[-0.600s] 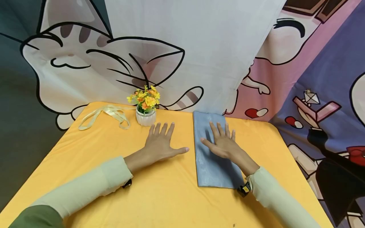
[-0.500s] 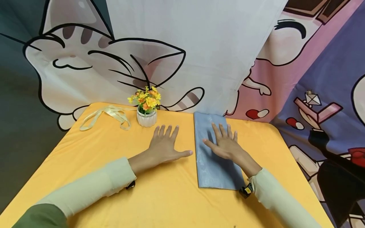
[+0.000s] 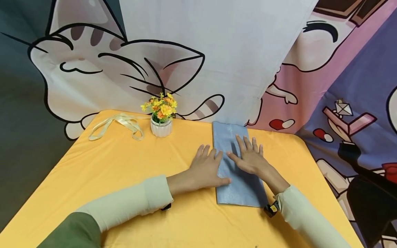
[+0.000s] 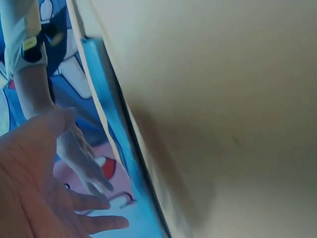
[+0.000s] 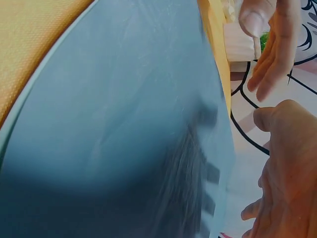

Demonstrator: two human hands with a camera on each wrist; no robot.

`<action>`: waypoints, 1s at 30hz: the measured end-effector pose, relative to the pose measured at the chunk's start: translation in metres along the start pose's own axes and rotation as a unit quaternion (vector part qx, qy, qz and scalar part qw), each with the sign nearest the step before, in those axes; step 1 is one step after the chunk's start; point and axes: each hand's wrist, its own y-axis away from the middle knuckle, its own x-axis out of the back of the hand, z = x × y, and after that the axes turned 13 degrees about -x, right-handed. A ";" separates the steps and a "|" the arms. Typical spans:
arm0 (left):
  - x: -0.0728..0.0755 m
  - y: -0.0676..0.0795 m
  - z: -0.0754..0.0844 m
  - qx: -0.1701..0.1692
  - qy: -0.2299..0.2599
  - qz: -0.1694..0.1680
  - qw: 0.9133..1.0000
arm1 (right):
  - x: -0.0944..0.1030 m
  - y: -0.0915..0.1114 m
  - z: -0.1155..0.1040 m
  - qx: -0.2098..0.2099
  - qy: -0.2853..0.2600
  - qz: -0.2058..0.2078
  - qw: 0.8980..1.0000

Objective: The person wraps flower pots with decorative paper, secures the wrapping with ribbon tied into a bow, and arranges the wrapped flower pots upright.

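A flat blue folded sheet (image 3: 231, 132), slightly glossy, lies lengthwise on the yellow-covered table. Above it is my right hand (image 3: 252, 161), fingers spread and straight, casting a shadow on its surface. My left hand (image 3: 203, 172) hovers at the sheet's left edge, its fingers spread and its thumb overlapping the blue in the head view. In the left wrist view, the sheet's thin edge (image 4: 116, 106) runs beside the left hand (image 4: 29, 183). The right wrist view shows the right hand (image 5: 290, 163) raised off the sheet (image 5: 124, 89), palm side visible. Neither hand holds anything.
A small white pot (image 3: 161, 129) of yellow and orange artificial flowers (image 3: 164, 108) stands at the back of the table. Left of it lies a loose pale yellow ribbon (image 3: 124, 120). Cartoon-printed curtains (image 3: 235, 51) hang behind and right of the yellow tablecloth (image 3: 139, 155).
My left hand has moved right, from the bare tablecloth to the blue sheet's left edge. The right hand stays over the sheet, and the head view has shifted slightly.
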 end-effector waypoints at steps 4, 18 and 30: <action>-0.003 -0.004 0.014 -0.048 -0.009 -0.020 0.999 | 0.001 0.001 0.002 -0.001 -0.002 -0.002 1.000; -0.024 -0.010 0.040 -0.221 -0.032 -0.076 0.972 | 0.000 0.003 0.008 0.001 -0.009 -0.001 1.000; -0.021 -0.016 0.040 -0.244 -0.039 -0.068 0.967 | -0.002 0.002 0.016 -0.001 -0.028 -0.006 1.000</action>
